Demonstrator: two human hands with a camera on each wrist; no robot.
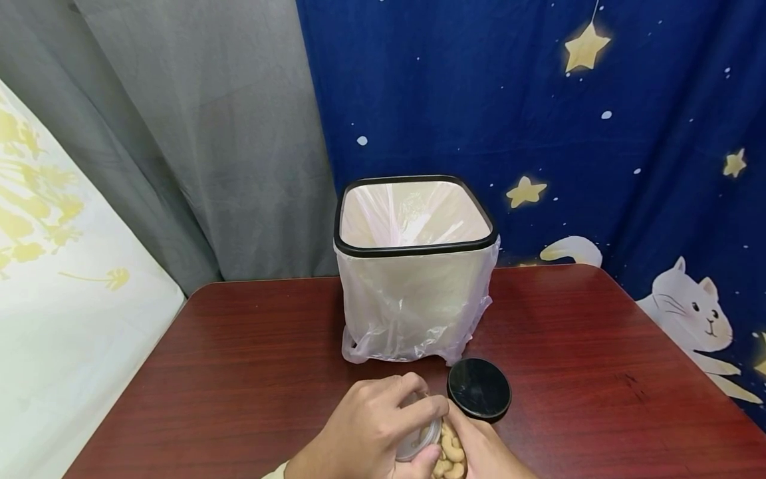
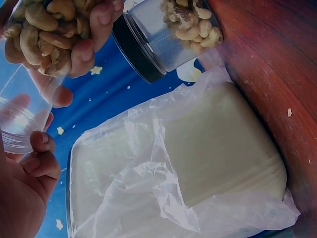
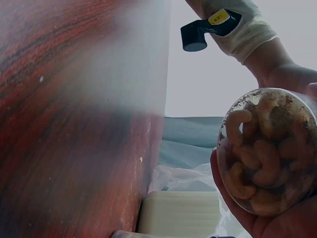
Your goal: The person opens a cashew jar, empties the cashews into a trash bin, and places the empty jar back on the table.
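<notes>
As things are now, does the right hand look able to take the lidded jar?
Probably not yet: the right hand grips the open jar, so it would likely need to let go first. Otherwise the way looks free, as the lidded jar stands close beyond this hand.

Legible text: none. A yellow label with dark characters stands on the dark device at the sleeve in the right wrist view; its characters are too small to read.
</notes>
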